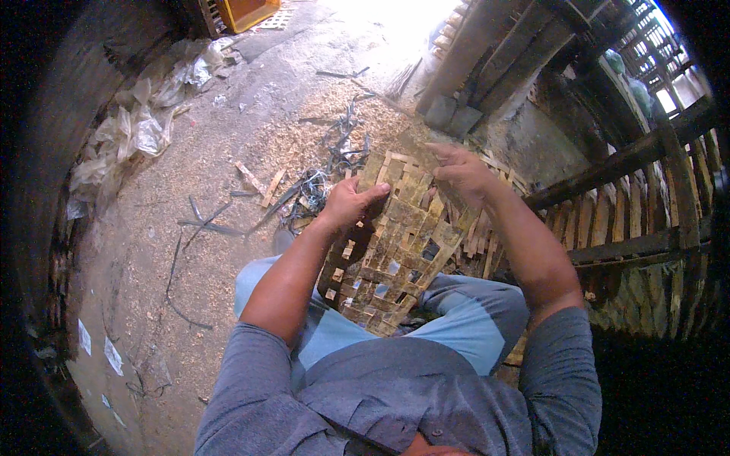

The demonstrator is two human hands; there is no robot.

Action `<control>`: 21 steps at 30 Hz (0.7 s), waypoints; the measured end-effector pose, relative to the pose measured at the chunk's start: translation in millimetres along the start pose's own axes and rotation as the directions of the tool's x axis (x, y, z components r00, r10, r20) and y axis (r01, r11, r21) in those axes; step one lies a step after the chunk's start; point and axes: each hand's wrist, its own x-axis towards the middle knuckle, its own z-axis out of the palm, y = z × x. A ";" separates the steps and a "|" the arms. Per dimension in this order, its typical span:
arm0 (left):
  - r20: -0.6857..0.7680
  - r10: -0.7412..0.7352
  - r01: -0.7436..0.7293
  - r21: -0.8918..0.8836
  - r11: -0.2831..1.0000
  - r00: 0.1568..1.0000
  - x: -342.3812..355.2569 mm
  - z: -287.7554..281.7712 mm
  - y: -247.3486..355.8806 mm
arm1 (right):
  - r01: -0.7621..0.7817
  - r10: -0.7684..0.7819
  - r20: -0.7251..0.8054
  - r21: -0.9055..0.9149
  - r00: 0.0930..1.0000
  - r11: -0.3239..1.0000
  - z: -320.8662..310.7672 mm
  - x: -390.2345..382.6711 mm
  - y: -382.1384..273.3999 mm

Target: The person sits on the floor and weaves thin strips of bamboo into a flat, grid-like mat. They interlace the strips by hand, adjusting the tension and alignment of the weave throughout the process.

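A woven bamboo basket (393,251) with a flat slatted wall and square gaps leans tilted across my lap. My left hand (353,204) is closed on its far left edge, the thumb lying over the weave. At the far right corner, my right hand (460,173) grips the basket's edge with the index finger more stretched out than the others. A flat bamboo strip (415,146) sticks out just beyond those fingers. The right thumb and the inner side of that grip are hidden.
Dark plastic straps (308,190) lie tangled on shavings beyond my left hand. Crumpled plastic sheeting (144,129) lines the left wall. Bamboo slats (601,216) and dark beams (608,171) stand close on the right. A yellow crate (251,11) sits far back.
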 end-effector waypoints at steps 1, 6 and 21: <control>0.003 -0.020 0.020 0.023 1.000 1.000 -0.2 -0.5 0.4 | 0.001 -0.001 0.000 -0.003 1.000 1.000 1.1 0.2 0.2; 0.014 -0.025 0.025 0.037 0.999 1.000 -4.6 3.8 7.1 | -0.035 0.031 0.073 0.062 0.997 0.997 -4.2 0.1 5.5; -0.009 -0.007 0.007 0.056 0.998 1.000 -11.7 9.1 17.6 | -0.005 0.014 -0.071 0.124 0.997 0.992 9.3 -0.8 9.0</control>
